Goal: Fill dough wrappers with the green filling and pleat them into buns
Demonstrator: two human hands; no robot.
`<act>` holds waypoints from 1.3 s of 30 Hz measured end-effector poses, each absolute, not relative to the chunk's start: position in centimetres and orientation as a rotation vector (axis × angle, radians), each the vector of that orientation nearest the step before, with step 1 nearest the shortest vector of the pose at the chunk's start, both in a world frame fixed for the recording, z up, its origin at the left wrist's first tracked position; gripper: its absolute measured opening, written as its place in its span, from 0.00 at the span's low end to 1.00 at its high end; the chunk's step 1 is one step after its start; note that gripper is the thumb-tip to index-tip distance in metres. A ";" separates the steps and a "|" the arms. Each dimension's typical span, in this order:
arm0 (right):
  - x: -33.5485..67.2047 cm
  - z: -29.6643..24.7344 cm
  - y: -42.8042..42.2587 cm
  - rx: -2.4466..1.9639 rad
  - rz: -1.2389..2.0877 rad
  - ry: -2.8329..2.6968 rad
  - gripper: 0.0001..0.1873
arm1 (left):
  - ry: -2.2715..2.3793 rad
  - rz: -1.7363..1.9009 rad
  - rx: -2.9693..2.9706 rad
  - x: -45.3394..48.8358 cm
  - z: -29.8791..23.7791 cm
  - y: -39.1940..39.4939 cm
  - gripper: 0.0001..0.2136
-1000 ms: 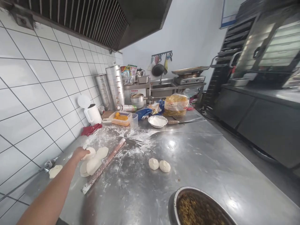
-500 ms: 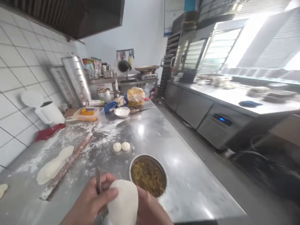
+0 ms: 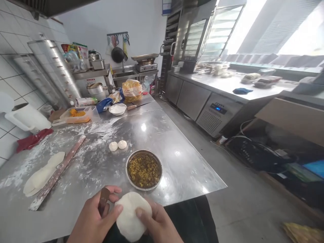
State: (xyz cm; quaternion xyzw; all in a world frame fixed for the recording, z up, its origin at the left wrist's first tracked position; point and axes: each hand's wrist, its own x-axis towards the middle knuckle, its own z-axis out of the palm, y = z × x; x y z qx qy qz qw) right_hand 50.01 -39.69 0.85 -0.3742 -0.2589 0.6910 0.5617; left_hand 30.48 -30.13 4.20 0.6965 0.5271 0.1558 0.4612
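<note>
A round, flat dough wrapper (image 3: 132, 219) is held up near the table's front edge. My right hand (image 3: 159, 219) pinches its right side, thumb on top and fingers behind. My left hand (image 3: 97, 214) grips its left edge between thumb and fingers, and a brown flat stick (image 3: 103, 198) is tucked in the same hand; its lower end is hidden. Just beyond my hands stands a metal bowl (image 3: 128, 175) of chopped brown-green filling (image 3: 145, 170). Two small pleated buns (image 3: 117, 145) sit side by side behind the bowl.
On the left lie a floury rolling pin (image 3: 59, 170), flattened dough sheets (image 3: 44, 173) and a red cloth (image 3: 32, 140). Farther back are a plastic tub (image 3: 93, 116) with orange food, a white bowl of flour (image 3: 117, 109) and a knife (image 3: 141, 104). The table's edge (image 3: 199, 158) runs along the right.
The view has shifted, so the table's front edge now shows. The wrapper has turned to face me more fully, and my right thumb has come onto its front.
</note>
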 end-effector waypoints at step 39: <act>53.4 -2.6 -39.8 -0.623 1.415 0.149 0.28 | 0.814 -0.391 2.811 38.1 5.8 -18.6 0.18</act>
